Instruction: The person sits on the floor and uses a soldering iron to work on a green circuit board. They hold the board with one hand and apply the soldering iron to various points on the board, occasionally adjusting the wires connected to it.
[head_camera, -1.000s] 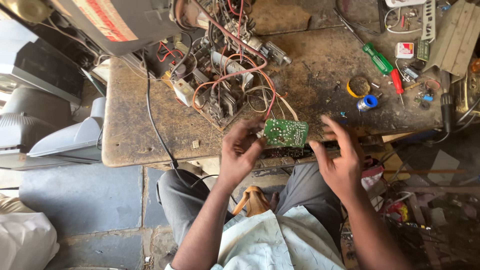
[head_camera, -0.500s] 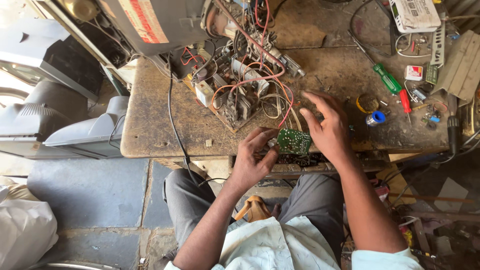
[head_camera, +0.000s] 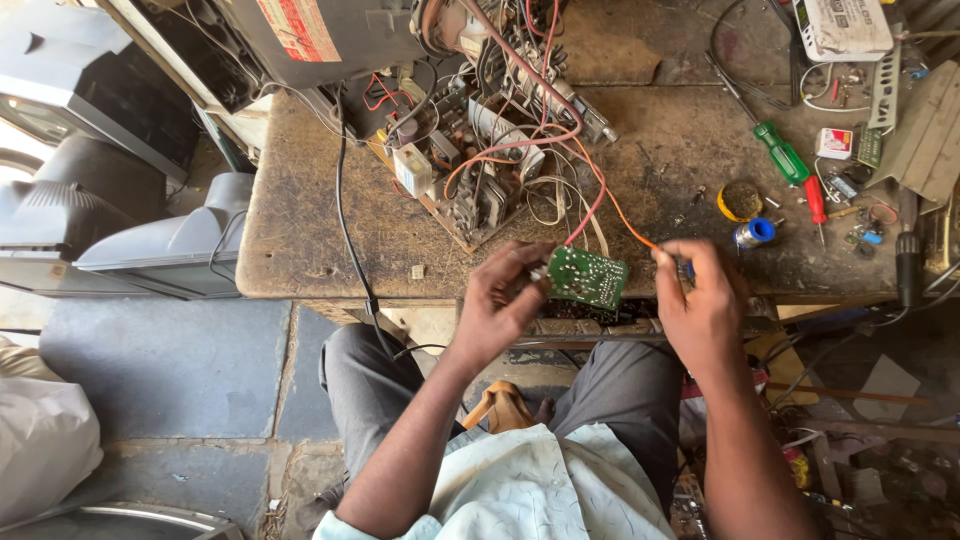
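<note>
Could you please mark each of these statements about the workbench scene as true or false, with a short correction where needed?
1. The left hand holds the small green circuit board. True.
2. The right hand grips the green-handled screwdriver. False: it lies on the wooden bench; the hand pinches an orange wire.
3. A blue-capped item sits right of the board. True.
4. The board lies flat on the floor. False: it is held up at the bench edge.
</note>
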